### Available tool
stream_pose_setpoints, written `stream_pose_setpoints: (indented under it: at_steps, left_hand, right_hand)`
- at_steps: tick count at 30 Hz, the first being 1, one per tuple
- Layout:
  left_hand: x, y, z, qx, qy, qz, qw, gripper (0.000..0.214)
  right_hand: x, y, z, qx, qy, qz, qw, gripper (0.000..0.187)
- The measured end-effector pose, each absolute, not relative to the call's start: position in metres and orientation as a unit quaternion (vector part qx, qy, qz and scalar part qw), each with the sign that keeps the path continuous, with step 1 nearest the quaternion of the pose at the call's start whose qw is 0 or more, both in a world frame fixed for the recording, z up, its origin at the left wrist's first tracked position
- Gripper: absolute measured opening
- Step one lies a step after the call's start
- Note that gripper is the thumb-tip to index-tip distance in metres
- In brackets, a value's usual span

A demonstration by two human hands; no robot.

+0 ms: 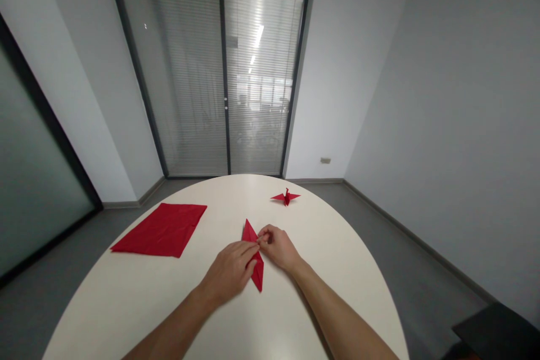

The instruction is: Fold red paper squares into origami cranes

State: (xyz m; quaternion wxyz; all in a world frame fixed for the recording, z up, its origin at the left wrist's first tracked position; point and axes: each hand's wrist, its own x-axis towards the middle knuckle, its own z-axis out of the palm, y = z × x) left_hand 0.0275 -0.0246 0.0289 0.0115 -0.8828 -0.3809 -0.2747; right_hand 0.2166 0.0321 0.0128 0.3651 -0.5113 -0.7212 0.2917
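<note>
A narrow, diamond-shaped piece of folded red paper [257, 275] lies on the round table in front of me, one point towards me and one away. My left hand [230, 270] rests across its middle, fingers and thumb closed on the paper and covering part of it. At the paper's right side, my right hand [276, 244] has thumb and forefinger pinched together on its edge. The fingertips of both hands nearly meet there and hide the exact spot being gripped.
Farther back on the white table [337, 270] stands a finished red paper crane [287, 197]. To the left lies a stack or sheet of red paper [164, 230], reaching the table's edge. A black surface [502, 329] shows at the lower right.
</note>
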Motion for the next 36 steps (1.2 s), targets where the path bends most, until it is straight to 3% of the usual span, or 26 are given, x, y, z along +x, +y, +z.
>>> stream_pose_setpoints:
  at_steps: [7, 15, 36]
  left_hand:
    - [0.022, -0.02, 0.022, -0.884, -0.399, -0.244, -0.011, 0.036]
    - [0.019, -0.021, 0.022, -0.892, -0.413, -0.185, -0.023, 0.042]
    - [0.019, -0.024, 0.014, -0.885, -0.443, -0.143, 0.001, 0.051]
  right_hand:
    - [0.218, 0.028, 0.019, -0.489, -0.776, 0.209, 0.34, 0.01]
    - [0.226, 0.015, 0.034, -0.41, -0.879, 0.075, 0.233, 0.024]
    - [0.222, 0.011, 0.03, -0.367, -0.902, 0.069, 0.217, 0.041]
